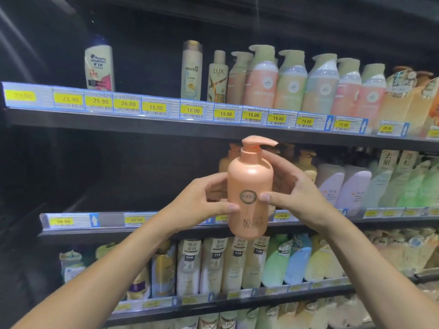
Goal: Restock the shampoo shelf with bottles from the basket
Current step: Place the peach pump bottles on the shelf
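Between both hands, in front of the middle shelf (71,230), a peach pump bottle (249,176) is held upright in the air, its spout pointing right and a round KYIO mark facing the camera. The left hand (197,203) grips its left side, fingers (213,182) curled round behind and thumb on the front. The right hand (299,193) grips the right side likewise, thumb just beside the mark. More pump bottles (225,160) stand behind it on that shelf. On the upper shelf (142,123) a Pantene bottle (192,72) and a Lux bottle (217,79) stand beside a row of pastel pump bottles (292,84).
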A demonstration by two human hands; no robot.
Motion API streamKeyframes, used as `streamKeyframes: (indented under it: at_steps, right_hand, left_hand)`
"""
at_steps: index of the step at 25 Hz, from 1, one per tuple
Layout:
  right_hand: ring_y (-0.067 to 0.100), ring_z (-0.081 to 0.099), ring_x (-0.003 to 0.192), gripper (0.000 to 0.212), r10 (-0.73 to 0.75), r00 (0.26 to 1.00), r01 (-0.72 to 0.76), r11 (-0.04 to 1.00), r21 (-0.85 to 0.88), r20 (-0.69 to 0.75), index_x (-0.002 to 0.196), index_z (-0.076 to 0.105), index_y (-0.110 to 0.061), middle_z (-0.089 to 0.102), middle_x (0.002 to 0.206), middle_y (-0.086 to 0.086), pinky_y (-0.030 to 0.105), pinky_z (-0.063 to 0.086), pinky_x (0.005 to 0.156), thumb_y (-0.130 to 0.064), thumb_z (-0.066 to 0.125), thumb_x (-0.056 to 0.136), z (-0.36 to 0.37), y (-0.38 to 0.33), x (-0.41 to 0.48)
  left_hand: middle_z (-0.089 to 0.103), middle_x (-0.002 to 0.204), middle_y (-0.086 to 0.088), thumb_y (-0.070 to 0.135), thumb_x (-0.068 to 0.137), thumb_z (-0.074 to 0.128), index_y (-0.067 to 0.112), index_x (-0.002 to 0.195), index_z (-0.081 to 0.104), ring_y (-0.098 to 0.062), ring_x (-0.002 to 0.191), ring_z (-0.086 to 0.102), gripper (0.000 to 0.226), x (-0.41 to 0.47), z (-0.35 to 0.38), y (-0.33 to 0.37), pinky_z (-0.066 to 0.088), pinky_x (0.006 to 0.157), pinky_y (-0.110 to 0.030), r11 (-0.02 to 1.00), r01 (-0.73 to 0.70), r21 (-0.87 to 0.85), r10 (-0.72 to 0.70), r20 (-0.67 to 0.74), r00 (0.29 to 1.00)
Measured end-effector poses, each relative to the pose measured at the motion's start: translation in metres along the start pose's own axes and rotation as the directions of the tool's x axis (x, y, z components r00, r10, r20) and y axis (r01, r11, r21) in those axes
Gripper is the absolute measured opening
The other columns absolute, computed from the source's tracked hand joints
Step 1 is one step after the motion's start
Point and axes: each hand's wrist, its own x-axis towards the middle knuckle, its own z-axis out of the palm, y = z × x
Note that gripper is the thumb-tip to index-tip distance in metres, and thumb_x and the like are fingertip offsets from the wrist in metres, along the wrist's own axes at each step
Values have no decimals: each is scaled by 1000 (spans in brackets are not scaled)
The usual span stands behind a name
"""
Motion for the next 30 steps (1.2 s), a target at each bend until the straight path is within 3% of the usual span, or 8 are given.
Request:
streamKeyframes:
  at_steps: [5, 11, 15, 19, 23, 26, 28, 30]
  right_hand:
    - [14, 58, 117, 76, -102, 987, 41, 910, -413, -126, 149, 48, -35, 53, 135, -11, 39, 55, 89, -26, 86, 84, 3, 7, 17]
    - [-1, 58, 118, 76, -165, 964, 38, 859, -510, -207, 136, 42, -63, 52, 133, -35, 24, 56, 83, -51, 83, 73, 9, 19, 28]
    - [1, 58, 121, 79, -152, 961, 21, 873, -487, -232, 144, 47, -48, 56, 135, -31, 26, 56, 85, -47, 85, 76, 8, 32, 29]
    - [-7, 57, 119, 77, -168, 956, 33, 878, -478, -242, 138, 46, -51, 56, 129, -37, 6, 50, 78, -30, 89, 78, 11, 39, 29]
    - [-11, 56, 117, 71, -130, 956, -17, 869, -495, -262, 132, 49, -46, 57, 128, -28, 6, 51, 80, -29, 90, 77, 15, 54, 23]
    - [-4, 59, 112, 69, -138, 951, -35, 842, -538, -278, 135, 55, -33, 55, 126, -16, 3, 48, 82, -26, 91, 76, 17, 66, 24]
    - [10, 61, 109, 67, -144, 946, -49, 824, -564, -292, 135, 61, -19, 52, 122, -11, -1, 44, 82, -23, 92, 75, 18, 72, 27]
    - [8, 59, 101, 68, -161, 934, -79, 777, -624, -318, 136, 63, -17, 56, 118, -12, -3, 39, 80, -27, 92, 75, 19, 74, 29]
  left_hand:
    - [68, 133, 22, 18, 86, 86, 31, 145, 56, -1, 125, 64, 68, 8, -5, -4, 56, 97, -21, 988, -32, 153, 67, -230, 971]
    - [65, 134, 24, 29, 83, 88, 39, 145, 54, 4, 125, 61, 71, 21, -5, -16, 57, 94, -19, 979, 11, 203, 47, -282, 958]
    - [65, 134, 19, 27, 83, 88, 38, 143, 54, 6, 124, 61, 70, 26, -7, -22, 55, 91, -15, 976, 37, 216, 28, -289, 957]
    - [63, 136, 17, 22, 84, 88, 33, 142, 53, 8, 124, 59, 69, 29, -8, -30, 57, 96, -20, 971, 65, 228, 7, -301, 954]
    - [61, 139, 14, 20, 85, 86, 29, 140, 52, 1, 128, 59, 66, 29, -6, -42, 57, 99, -24, 966, 100, 240, -31, -276, 961]
    - [58, 146, 10, 28, 86, 86, 27, 147, 47, -1, 128, 59, 73, 30, -5, -52, 55, 93, -15, 954, 142, 263, -70, -266, 961]
    - [56, 148, 11, 34, 85, 86, 27, 151, 44, 9, 120, 59, 78, 32, -6, -56, 51, 86, -6, 936, 187, 298, -105, -270, 957]
    - [55, 147, 13, 40, 85, 85, 27, 152, 44, 22, 107, 55, 79, 35, -7, -60, 46, 79, 0, 908, 224, 355, -126, -279, 952]
